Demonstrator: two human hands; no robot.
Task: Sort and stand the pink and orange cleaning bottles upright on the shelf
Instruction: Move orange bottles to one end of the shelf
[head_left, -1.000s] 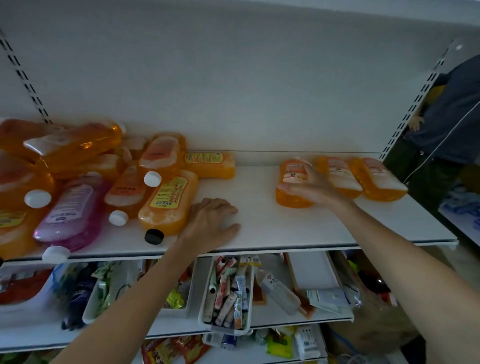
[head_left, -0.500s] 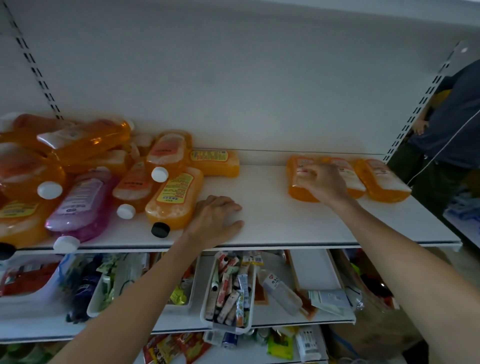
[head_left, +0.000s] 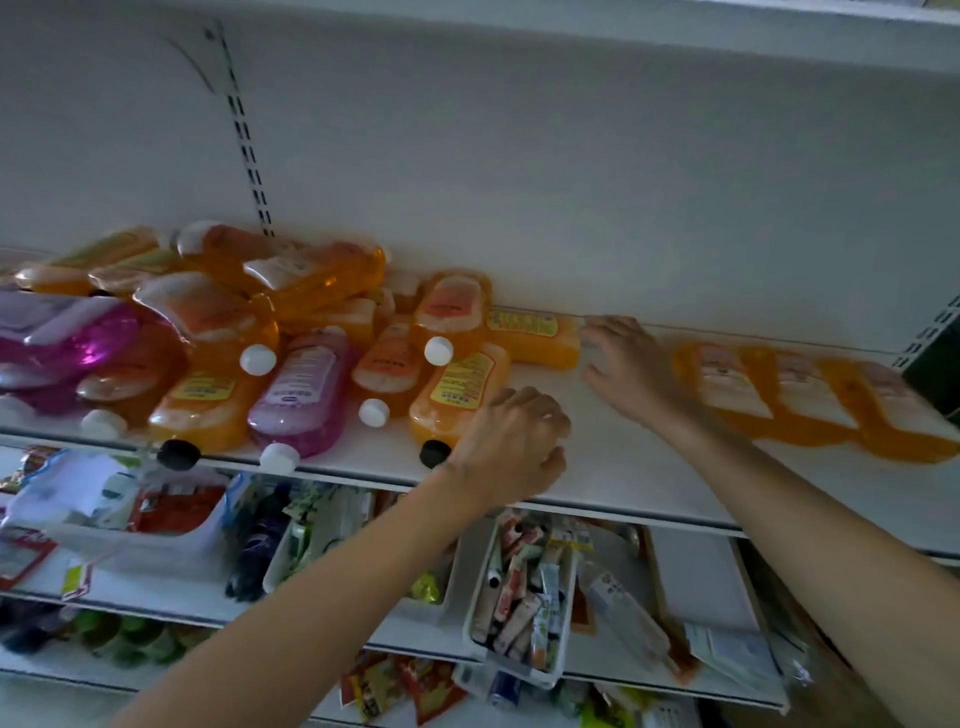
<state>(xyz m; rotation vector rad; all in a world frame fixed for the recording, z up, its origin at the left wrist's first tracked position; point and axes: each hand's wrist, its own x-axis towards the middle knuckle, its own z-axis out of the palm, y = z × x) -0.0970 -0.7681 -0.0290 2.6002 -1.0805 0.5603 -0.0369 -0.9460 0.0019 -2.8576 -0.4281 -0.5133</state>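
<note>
The fingers (head_left: 527, 410) of the left hand (head_left: 511, 441) are loosely bent and close together, knuckles up, holding nothing. The hand rests near the front edge of the shelf (head_left: 623, 467), just beside the orange bottle with the black cap (head_left: 460, 395). The fingers (head_left: 597, 332) of the right hand (head_left: 631, 369) are spread apart and fairly straight, reaching toward the back of the shelf. Their tips are at the end of a sideways orange bottle (head_left: 535, 338); the blur hides whether they touch it.

None of the bottles stands upright. A heap (head_left: 234, 322) of them fills the left part of the shelf, lying flat and stacked across one another. Most are clear orange with white or yellow labels and white caps. A pink bottle (head_left: 301, 395) with a pale label and a white cap lies among them, its cap over the front edge. A larger pink one (head_left: 57, 332) lies at the far left.

To the right of the right hand, three orange bottles (head_left: 810, 400) lie flat side by side, labels up, smeared by motion blur.

On the lower shelf (head_left: 691, 577) sits a white tray (head_left: 470, 634) packed with small tubes.
</note>
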